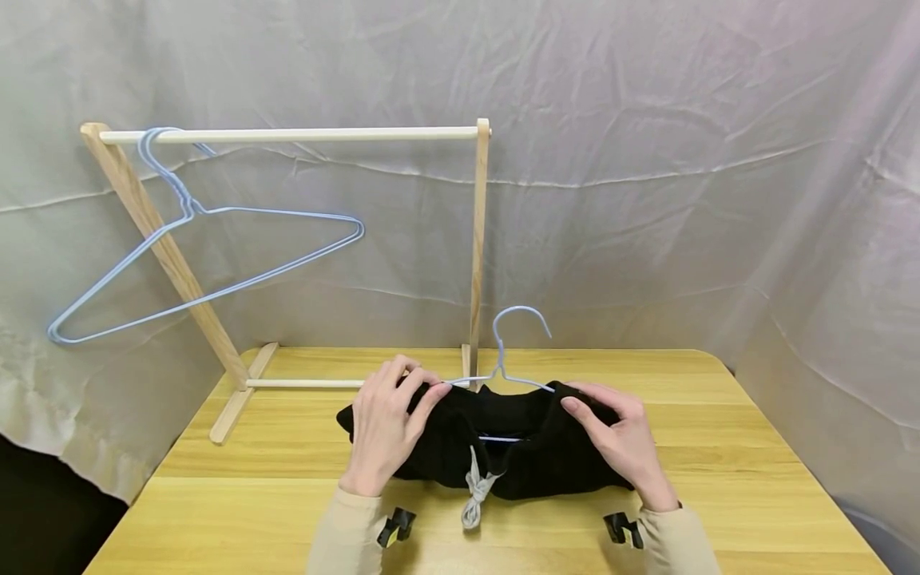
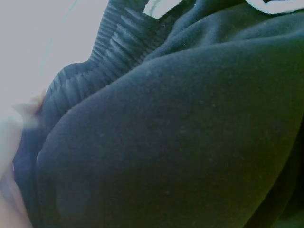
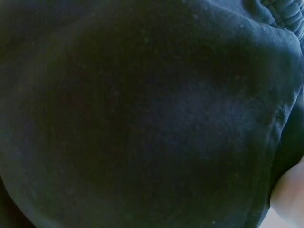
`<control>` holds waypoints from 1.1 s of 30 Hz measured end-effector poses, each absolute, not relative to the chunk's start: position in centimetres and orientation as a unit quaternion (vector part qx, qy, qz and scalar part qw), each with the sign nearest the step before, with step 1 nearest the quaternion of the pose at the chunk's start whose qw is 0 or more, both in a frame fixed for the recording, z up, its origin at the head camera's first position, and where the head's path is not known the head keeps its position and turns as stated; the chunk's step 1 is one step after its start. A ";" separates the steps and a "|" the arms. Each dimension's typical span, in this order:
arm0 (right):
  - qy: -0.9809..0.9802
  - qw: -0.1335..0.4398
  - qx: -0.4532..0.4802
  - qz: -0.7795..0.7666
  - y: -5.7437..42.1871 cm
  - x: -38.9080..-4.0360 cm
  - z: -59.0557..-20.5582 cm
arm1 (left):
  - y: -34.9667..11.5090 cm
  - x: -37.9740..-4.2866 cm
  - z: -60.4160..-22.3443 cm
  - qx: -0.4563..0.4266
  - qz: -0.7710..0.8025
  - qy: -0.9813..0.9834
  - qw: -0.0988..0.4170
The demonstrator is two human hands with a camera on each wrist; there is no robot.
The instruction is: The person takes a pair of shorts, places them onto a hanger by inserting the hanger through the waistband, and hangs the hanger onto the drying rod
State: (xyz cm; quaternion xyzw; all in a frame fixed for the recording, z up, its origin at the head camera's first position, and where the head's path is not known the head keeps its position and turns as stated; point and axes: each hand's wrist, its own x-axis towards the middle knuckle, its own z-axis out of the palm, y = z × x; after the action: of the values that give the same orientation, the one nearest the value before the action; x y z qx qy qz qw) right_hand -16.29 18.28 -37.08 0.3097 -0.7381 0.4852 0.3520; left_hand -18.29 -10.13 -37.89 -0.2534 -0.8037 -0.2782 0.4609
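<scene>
Here we are, right between my hands: a black cloth garment with a gathered elastic edge (image 1: 446, 439), stretched sideways over the tabletop (image 1: 747, 463). My left hand (image 1: 384, 423) pinches its upper edge on one side; my right hand (image 1: 625, 435) grips the other, thumb in front on the fabric. Rising from the neck of cloth between them comes a pale blue wire hanger (image 1: 501, 355), hook up, shoulders running down towards my fingers, a strip of its bottom bar peeking through the gap. The rest of it is hidden by the cloth. Down the front hangs a light grey drawstring (image 1: 474, 491), tied in a bow!

Behind and to the left stands a pale wooden rack (image 1: 478, 239), its white lower rod (image 1: 305, 383) passing behind my left hand and the garment. From the white top rod (image 1: 323, 134), near its left end, dangle pale blue wire hangers (image 1: 188, 206), nested so tightly that I can't tell the exact number, but more than one. Grey draped fabric (image 1: 647, 200) backs it all.

The count: one garment, one drawstring, one hanger inside, one rack with two uprights and two rods, and two beige sleeves (image 1: 679, 543), mine.
</scene>
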 end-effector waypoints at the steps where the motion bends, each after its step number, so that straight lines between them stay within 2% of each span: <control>1: -0.736 0.353 0.309 0.487 18.4 -16.3 -37.1 | -10.2 -18.3 -37.9 -0.251 -0.279 -0.803 0.464; 15: -0.731 0.368 0.283 0.499 19.4 -16.4 -37.0 | -10.9 -18.5 -37.8 -0.196 -0.290 -0.792 0.500; 25: -0.737 0.365 0.285 0.493 19.5 -16.3 -36.9 | -11.0 -18.4 -37.9 -0.201 -0.301 -0.791 0.494; 33: -0.676 0.392 0.299 0.548 20.9 -17.6 -38.8 | -11.2 -18.3 -37.6 -0.215 -0.320 -0.786 0.483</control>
State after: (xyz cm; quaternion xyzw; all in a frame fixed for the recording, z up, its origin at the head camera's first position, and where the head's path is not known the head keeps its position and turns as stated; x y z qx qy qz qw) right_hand -17.61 20.86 -38.84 0.2991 -0.6759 0.5479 0.3917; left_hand -18.31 -11.23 -37.59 -0.2152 -0.7864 -0.3196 0.4829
